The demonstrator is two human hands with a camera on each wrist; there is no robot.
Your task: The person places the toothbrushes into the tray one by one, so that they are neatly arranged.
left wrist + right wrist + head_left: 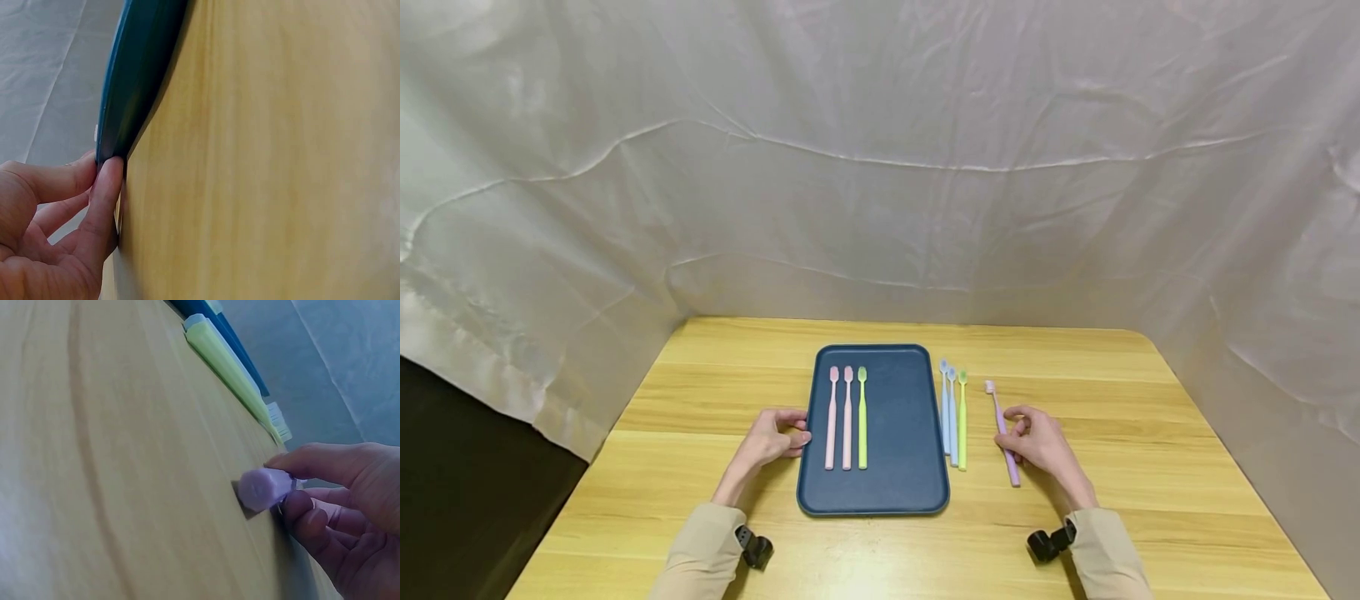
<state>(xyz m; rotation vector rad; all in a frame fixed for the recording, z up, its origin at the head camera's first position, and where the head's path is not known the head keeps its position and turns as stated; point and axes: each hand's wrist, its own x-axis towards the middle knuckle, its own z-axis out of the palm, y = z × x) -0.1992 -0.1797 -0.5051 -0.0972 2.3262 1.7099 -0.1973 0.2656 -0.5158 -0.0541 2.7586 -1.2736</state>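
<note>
A dark blue tray lies on the wooden table, bearing two pink toothbrushes and a green toothbrush side by side, heads away from the person. The left hand pinches the tray's left rim between thumb and fingers; the left wrist view shows this grip on the rim closely. A purple toothbrush, slightly slanted, lies right of the tray, its handle pinched by the right hand. In the right wrist view its handle end points at the camera, between thumb and fingers.
Between the tray and the purple toothbrush lie two light blue toothbrushes, close together beside the tray's right rim, and another green toothbrush. A pale grey curtain hangs behind the wooden table and at its sides.
</note>
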